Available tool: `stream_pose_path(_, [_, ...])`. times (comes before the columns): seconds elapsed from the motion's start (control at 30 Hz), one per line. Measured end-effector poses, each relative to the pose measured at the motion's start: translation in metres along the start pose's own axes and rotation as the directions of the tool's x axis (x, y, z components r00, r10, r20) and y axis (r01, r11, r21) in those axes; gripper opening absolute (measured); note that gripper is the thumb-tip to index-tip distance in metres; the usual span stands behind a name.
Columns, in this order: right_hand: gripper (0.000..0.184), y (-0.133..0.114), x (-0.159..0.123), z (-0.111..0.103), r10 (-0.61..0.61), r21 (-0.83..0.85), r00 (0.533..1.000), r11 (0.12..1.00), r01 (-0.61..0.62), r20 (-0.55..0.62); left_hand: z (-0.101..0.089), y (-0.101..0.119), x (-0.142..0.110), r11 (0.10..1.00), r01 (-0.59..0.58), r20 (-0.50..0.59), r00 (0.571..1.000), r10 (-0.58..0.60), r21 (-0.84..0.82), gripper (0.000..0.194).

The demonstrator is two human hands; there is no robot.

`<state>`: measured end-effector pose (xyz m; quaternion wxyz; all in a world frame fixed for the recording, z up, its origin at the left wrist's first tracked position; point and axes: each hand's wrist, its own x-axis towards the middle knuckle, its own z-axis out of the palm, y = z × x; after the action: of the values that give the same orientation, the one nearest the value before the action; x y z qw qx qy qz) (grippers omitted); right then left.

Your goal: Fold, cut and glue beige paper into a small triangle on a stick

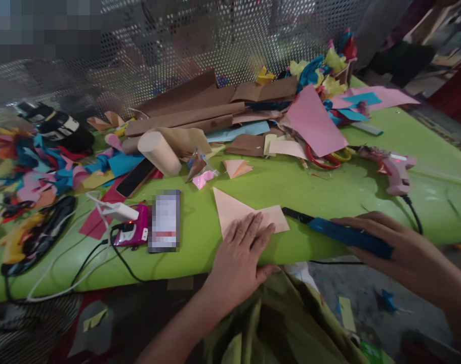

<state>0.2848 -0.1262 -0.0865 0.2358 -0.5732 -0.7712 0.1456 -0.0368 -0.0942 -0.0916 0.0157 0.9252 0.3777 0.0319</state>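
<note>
From the head view, the pale pink folded paper lies near the counter's front edge. The left hand is spread flat on it, pressing rather than gripping; the right hand is wrapped around the blue cutter, its dark tip at the paper's right edge, though I can't tell whether they touch. For a clean stroke, I'd keep the sheet pinned flat, the blade low and steady, and the left fingers well off its line.

The left wrist crosses the front edge, so a pull that way soon runs off it. Green surface shows between the paper and the pink glue gun, the better side to swing out; leftward, the phone stands near.
</note>
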Motion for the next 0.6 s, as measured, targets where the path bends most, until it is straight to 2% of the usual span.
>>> stream_pose_path(0.3, [0.034,-0.006,0.001,-0.003,-0.059,0.077,0.997,0.995,0.055,0.051,0.000,0.001,0.000,1.000,0.013,-0.004,1.000,-0.013,-0.006,0.079])
stream_pose_path(0.6, [0.036,0.005,-0.004,-0.005,0.001,0.099,0.992,0.995,-0.014,0.128,-0.003,0.000,0.001,1.000,0.001,0.008,1.000,0.000,-0.031,0.075])
